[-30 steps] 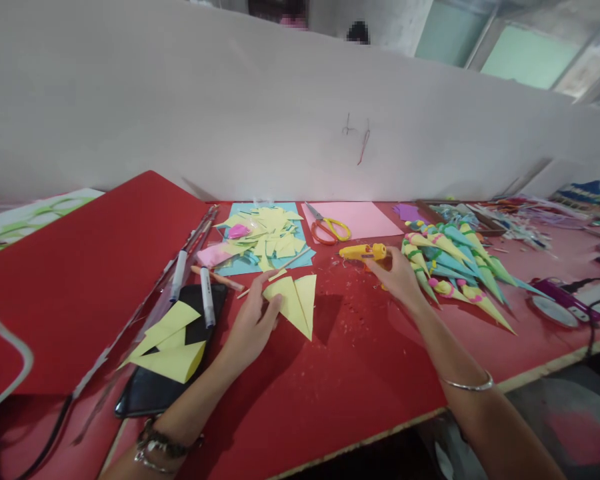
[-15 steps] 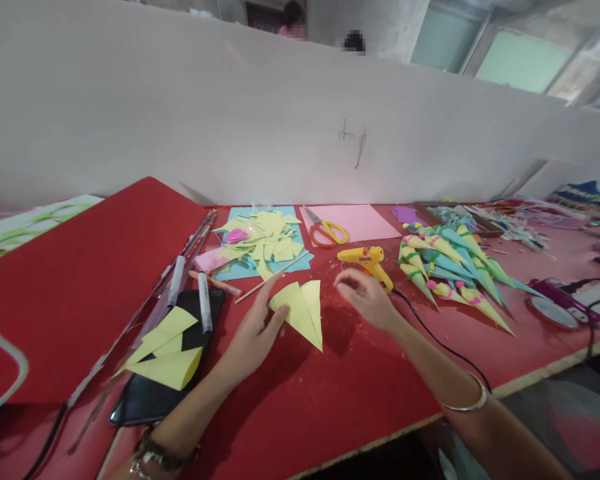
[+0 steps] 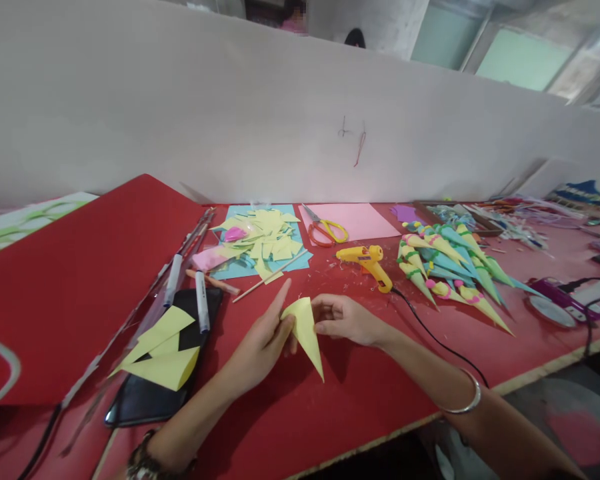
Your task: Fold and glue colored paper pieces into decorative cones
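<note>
A yellow paper cone (image 3: 307, 333) hangs between my two hands above the red table, its point toward me. My left hand (image 3: 263, 333) grips its left side, thumb in front and fingers behind. At the cone's right edge, my right hand (image 3: 347, 319) has its fingers curled against the paper. Just beyond lies a yellow glue gun (image 3: 367, 263) with a black cord. To the left, yellow paper pieces (image 3: 167, 353) rest on a black phone (image 3: 140, 400), with a white marker (image 3: 202, 303) across its upper end.
Finished-looking blue and yellow cones (image 3: 445, 267) are piled at the right. Scissors (image 3: 325, 227) lie on pink paper (image 3: 365, 221). Yellow scraps (image 3: 265, 237) cover blue sheets at the back, near a thin wooden stick (image 3: 267, 277). A white partition (image 3: 230, 120) stands behind the table.
My right hand has come in from the glue gun's side to the paper. The yellow piece, showing an overlapped flap before, is now a narrower cone and sits slightly lower.
</note>
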`<state>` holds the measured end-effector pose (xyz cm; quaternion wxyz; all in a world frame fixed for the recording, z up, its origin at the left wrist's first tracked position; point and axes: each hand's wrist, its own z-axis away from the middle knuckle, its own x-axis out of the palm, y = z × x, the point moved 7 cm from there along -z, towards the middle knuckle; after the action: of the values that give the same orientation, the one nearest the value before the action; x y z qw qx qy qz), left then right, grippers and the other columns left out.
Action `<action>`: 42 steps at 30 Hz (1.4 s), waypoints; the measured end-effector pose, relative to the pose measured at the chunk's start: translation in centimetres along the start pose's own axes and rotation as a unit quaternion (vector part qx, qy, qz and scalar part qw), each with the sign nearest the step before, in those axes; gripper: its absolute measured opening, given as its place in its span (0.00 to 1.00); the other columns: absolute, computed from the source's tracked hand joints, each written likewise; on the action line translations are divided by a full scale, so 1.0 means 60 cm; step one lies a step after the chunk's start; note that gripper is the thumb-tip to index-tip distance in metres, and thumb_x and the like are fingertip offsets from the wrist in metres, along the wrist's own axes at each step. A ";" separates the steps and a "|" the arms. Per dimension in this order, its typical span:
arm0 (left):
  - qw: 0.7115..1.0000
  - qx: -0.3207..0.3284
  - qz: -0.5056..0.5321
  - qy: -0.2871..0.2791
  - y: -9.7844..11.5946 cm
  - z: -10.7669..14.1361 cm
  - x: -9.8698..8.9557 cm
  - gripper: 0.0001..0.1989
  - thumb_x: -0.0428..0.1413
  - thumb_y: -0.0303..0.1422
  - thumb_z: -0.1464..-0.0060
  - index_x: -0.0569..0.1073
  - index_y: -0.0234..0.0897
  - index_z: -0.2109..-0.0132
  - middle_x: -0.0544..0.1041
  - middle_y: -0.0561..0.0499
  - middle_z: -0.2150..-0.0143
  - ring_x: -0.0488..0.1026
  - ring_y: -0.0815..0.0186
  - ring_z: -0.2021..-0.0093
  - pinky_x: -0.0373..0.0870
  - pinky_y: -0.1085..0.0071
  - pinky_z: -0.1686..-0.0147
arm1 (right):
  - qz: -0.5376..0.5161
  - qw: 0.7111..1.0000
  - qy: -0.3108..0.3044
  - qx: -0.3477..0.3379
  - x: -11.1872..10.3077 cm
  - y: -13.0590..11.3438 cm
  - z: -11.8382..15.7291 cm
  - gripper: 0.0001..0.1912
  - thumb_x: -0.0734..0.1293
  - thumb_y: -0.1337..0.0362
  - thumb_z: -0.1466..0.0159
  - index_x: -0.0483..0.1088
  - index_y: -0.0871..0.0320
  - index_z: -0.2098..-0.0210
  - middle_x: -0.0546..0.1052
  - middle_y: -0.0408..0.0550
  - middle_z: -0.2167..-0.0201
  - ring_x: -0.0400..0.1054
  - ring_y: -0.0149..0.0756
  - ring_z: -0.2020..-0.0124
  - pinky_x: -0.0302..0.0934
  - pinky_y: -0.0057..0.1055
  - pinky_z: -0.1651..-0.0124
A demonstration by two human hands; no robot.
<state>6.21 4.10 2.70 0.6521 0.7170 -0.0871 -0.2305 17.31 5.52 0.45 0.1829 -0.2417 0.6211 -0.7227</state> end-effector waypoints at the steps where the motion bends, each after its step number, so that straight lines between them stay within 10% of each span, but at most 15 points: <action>1: 1.000 -0.006 0.012 -0.008 -0.001 0.000 0.001 0.34 0.44 0.40 0.44 0.38 0.33 0.36 0.65 0.58 0.79 0.62 0.71 0.78 0.62 0.74 0.74 | 0.000 1.000 -0.003 -0.013 0.001 -0.001 -0.001 0.19 0.71 0.57 0.52 0.64 0.59 0.66 0.69 0.42 0.70 0.63 0.27 0.69 0.56 0.25 0.67; 13: 0.982 -0.078 0.157 -0.069 -0.014 0.004 0.009 0.40 0.48 0.34 0.50 0.35 0.32 0.36 0.70 0.54 0.75 0.66 0.68 0.73 0.63 0.70 0.69 | 0.018 0.999 0.022 -0.041 0.000 -0.006 0.001 0.14 0.68 0.58 0.49 0.64 0.60 0.69 0.70 0.42 0.71 0.63 0.27 0.70 0.57 0.27 0.65; 17: 0.994 -0.049 0.097 -0.025 -0.009 -0.003 -0.002 0.43 0.53 0.33 0.54 0.36 0.37 0.37 0.73 0.52 0.67 0.68 0.67 0.67 0.62 0.69 0.62 | 0.004 0.994 0.097 -0.041 -0.018 -0.006 0.002 0.09 0.65 0.63 0.48 0.63 0.60 0.68 0.69 0.38 0.78 0.58 0.22 0.82 0.52 0.22 0.79; 23: 0.996 -0.042 0.001 0.080 -0.014 -0.007 -0.026 0.45 0.58 0.35 0.58 0.42 0.37 0.37 0.74 0.49 0.62 0.69 0.62 0.57 0.60 0.66 0.53 | -0.039 0.985 0.157 -0.060 -0.031 -0.012 0.007 0.09 0.64 0.66 0.48 0.66 0.60 0.67 0.74 0.43 0.75 0.67 0.26 0.77 0.59 0.24 0.73; 32: 0.978 -0.093 0.135 0.129 -0.030 -0.010 -0.017 0.12 0.59 0.38 0.60 0.71 0.34 0.69 0.75 0.52 0.72 0.71 0.68 0.70 0.66 0.72 0.65 | -0.094 0.985 0.137 -0.044 -0.019 0.003 0.002 0.10 0.69 0.62 0.51 0.68 0.62 0.72 0.71 0.40 0.80 0.65 0.25 0.80 0.61 0.26 0.74; 42: 0.980 -0.121 0.074 0.143 -0.029 -0.004 -0.016 0.11 0.57 0.39 0.58 0.75 0.35 0.78 0.76 0.53 0.78 0.69 0.69 0.76 0.62 0.75 0.74 | -0.013 0.993 0.099 -0.063 0.001 -0.010 0.003 0.13 0.66 0.57 0.47 0.68 0.62 0.71 0.70 0.42 0.78 0.62 0.23 0.81 0.59 0.24 0.77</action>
<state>5.19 4.98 1.23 0.7549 0.6500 -0.0173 -0.0855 17.38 5.45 1.08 0.0958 -0.1878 0.6771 -0.7051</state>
